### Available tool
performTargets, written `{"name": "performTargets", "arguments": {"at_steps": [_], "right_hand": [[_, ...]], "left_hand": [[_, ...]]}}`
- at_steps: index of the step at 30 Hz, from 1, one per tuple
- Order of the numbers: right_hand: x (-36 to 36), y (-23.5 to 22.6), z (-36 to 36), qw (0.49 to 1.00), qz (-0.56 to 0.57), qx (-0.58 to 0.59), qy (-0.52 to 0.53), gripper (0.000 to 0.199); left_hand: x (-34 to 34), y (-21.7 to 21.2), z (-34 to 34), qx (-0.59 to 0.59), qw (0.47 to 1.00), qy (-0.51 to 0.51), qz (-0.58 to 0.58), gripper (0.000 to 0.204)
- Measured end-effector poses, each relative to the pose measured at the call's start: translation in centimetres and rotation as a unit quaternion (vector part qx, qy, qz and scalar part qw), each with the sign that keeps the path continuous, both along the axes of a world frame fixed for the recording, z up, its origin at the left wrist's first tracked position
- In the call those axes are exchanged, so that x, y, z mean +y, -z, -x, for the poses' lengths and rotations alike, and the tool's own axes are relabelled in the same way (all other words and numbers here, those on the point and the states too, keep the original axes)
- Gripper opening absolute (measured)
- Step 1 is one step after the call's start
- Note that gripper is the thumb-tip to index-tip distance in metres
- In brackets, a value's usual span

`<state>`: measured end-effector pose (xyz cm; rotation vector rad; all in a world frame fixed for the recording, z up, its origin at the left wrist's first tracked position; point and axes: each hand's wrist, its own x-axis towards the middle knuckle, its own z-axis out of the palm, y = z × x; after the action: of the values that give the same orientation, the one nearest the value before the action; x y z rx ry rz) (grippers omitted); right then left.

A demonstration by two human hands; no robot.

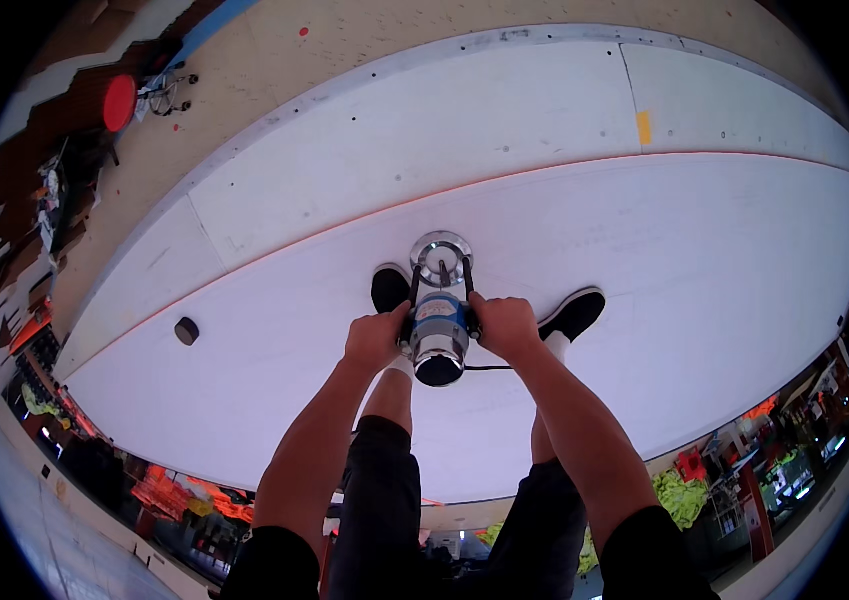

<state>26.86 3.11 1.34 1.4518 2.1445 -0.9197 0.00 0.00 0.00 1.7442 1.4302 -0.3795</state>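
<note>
A cloth drill (pixel 440 330) with a silver and blue motor body stands at the middle, between my feet. Its round metal base (pixel 441 240) rests on the wide white sheet (pixel 274 330), and two dark rods join base and body. A thin bit shows over the ring's centre; whether it enters the sheet I cannot tell. On the drill's left side my left hand (pixel 376 338) is closed round a handle. My right hand (pixel 507 325) grips the opposite side. From the body a black cord (pixel 489 368) runs right, behind my right arm.
I stand on the sheet in black shoes (pixel 572 312). A dark round block (pixel 186 331) lies on it at left. Beyond its orange edge line runs a pale table strip (pixel 504 110) with yellow tape (pixel 644 127). A red stool (pixel 120 102) is far left. Bright green cloth (pixel 681 497) lies lower right.
</note>
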Motion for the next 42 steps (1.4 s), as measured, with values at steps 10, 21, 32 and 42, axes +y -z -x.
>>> {"name": "performTargets", "arguments": {"at_steps": [10,21,32,42], "right_hand": [[0.4,-8.7,-3.9,0.996,-0.025,-0.072,0.05,0.038],[-0.7,-8.3,2.2,0.999,0.004,-0.025,0.024,0.035],[-0.3,-8.6,2.1,0.999,0.031,-0.016,-0.024,0.038],[0.5,-8.6,1.9,0.997,0.05,-0.032,-0.046,0.04]], "left_hand": [[2.8,-4.6,-3.8,-0.122,0.992,0.028,-0.016,0.065],[0.0,-7.9,2.3,-0.02,1.0,0.017,-0.009,0.059],[-2.3,-8.8,1.5,0.004,1.0,-0.026,0.003,0.059],[-2.8,-8.5,1.0,-0.011,0.999,-0.045,0.001,0.062]]}}
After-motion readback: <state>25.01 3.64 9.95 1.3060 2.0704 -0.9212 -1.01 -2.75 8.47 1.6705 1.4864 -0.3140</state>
